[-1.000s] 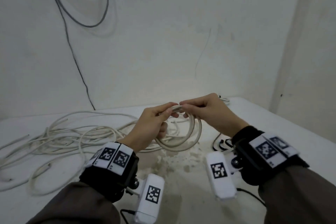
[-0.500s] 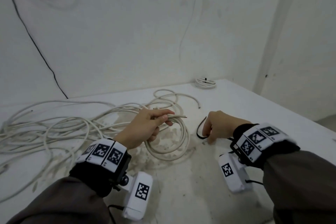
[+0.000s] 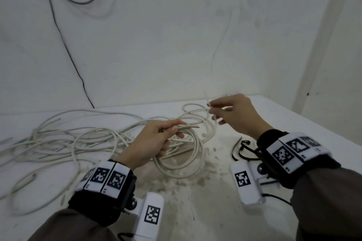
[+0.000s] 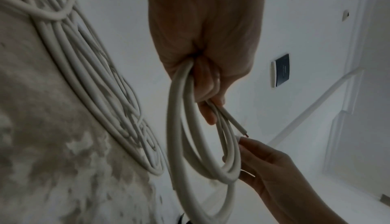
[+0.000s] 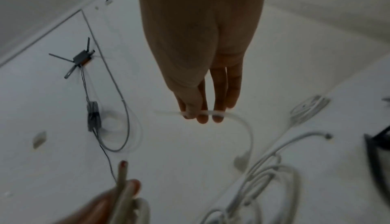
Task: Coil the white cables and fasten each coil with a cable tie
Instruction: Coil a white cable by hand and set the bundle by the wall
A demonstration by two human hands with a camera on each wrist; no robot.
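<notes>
My left hand (image 3: 176, 129) grips a small coil of white cable (image 3: 182, 162) by its top, and the cut cable end (image 3: 193, 127) pokes out past the fingers. In the left wrist view the coil (image 4: 202, 144) hangs in several loops below that hand. My right hand (image 3: 212, 112) is raised just right of the coil and pinches a thin whitish cable tie (image 5: 250, 131) between thumb and fingertips. The tie is apart from the coil. A tangle of loose white cable (image 3: 78, 139) lies on the table to the left.
Black cable ties (image 3: 238, 149) lie on the white table (image 3: 293, 123) near my right wrist. A small finished coil (image 5: 308, 107) sits at the far back by the wall. Crumbled white dust (image 3: 186, 180) covers the table under the coil. Dark wires (image 3: 64, 45) hang on the wall.
My right hand let go of the coil, dropped to the table by the black ties, then rose again pinching a whitish tie. The left hand kept hold of the coil.
</notes>
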